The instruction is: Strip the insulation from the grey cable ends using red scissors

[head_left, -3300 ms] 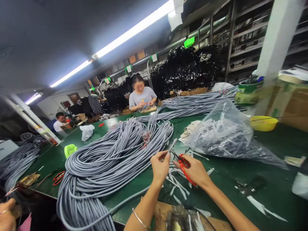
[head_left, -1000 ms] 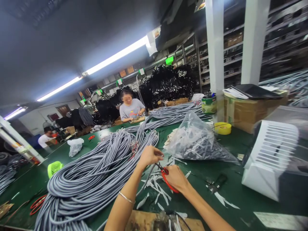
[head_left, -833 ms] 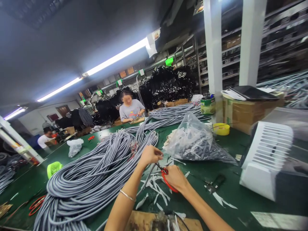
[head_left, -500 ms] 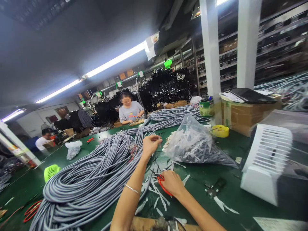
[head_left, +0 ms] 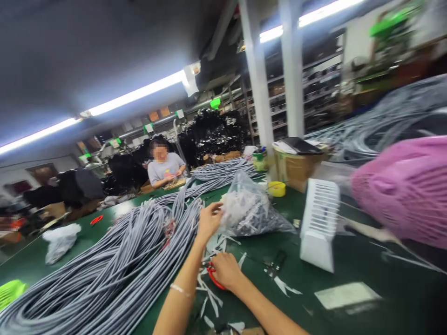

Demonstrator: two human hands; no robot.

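My left hand (head_left: 208,220) reaches forward with its fingers pinched at the mouth of a clear plastic bag (head_left: 248,211) full of white strip offcuts. What the fingers hold is too small to make out. My right hand (head_left: 225,271) rests on the green table (head_left: 349,260), closed round the red handles of scissors (head_left: 211,278). A big bundle of grey cables (head_left: 115,265) lies to the left of both hands. White strip scraps (head_left: 209,298) litter the table around the scissors.
A white slatted box (head_left: 319,230) stands to the right, with a blurred pink mesh object (head_left: 407,188) beyond it. Black pliers (head_left: 275,264) lie near my right hand. A cardboard box (head_left: 296,167), a yellow bowl (head_left: 276,188) and a seated person (head_left: 163,165) are at the far side.
My left hand let go of the cable end near the scissors and moved forward to the plastic bag. My right hand lowered to the table with the scissors. The view swung right.
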